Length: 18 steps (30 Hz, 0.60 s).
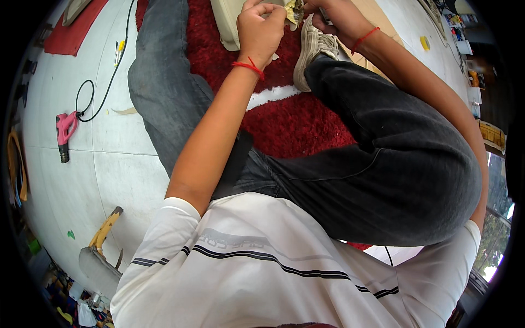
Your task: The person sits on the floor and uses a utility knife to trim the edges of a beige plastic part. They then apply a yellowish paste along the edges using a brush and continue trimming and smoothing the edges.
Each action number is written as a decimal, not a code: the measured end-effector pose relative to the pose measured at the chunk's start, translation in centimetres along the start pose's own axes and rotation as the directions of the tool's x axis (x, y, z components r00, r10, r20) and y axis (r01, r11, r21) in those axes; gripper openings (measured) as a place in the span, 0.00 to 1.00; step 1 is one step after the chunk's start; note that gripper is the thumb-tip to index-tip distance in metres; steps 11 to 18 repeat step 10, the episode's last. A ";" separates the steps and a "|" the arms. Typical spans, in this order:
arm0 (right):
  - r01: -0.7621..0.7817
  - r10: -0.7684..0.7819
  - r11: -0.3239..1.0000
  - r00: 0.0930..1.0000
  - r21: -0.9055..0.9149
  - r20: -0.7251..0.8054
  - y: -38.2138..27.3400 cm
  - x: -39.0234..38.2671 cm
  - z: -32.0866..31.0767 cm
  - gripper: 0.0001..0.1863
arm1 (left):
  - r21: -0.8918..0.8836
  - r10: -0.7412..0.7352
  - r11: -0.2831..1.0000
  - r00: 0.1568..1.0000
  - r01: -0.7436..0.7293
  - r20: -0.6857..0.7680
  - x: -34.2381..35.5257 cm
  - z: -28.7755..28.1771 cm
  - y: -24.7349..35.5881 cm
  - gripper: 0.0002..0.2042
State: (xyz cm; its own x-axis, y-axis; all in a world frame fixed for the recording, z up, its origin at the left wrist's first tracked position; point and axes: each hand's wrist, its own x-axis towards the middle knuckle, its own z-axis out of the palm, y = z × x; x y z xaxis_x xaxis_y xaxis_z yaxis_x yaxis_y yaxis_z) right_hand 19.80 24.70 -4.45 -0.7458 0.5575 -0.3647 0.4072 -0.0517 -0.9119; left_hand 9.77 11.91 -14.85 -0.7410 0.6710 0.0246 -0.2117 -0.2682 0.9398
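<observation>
At the top edge, my left hand (259, 31) pinches a small yellowish scrap with dark stains (294, 13) between thumb and fingers. My right hand (344, 23) is just to the right of that scrap, its fingers curled. Something small and dark shows between those fingers, but I cannot make out what it is. A beige, smooth-sided piece (223, 27) lies on the red shaggy rug (208, 60) behind my left hand, partly cut off by the picture's edge. Below my right hand is my beige laced shoe (308, 57).
On the pale floor to the left lie a pink heat gun (66, 127) with a black cord and a yellow-handled tool (119, 53). Cardboard (383, 22) lies beyond my right wrist. A yellow roll (425, 42) is farther right. A yellow-and-grey object (104, 232) stands at lower left.
</observation>
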 end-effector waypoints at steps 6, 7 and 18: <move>0.029 -0.053 0.982 0.991 -0.186 -0.125 0.6 -0.3 -2.3 0.16 | -0.127 0.152 0.980 0.988 -0.156 -0.040 -0.2 0.0 -0.1 0.09; 0.013 -0.043 0.984 0.985 -0.177 -0.165 0.4 -0.2 -2.7 0.17 | -0.131 0.140 0.981 0.990 -0.142 -0.030 0.1 -0.5 -0.2 0.09; -0.025 -0.009 0.992 0.966 -0.127 -0.259 0.3 -0.5 -3.6 0.18 | -0.148 0.083 0.986 0.997 -0.080 0.011 0.4 -1.2 -1.2 0.09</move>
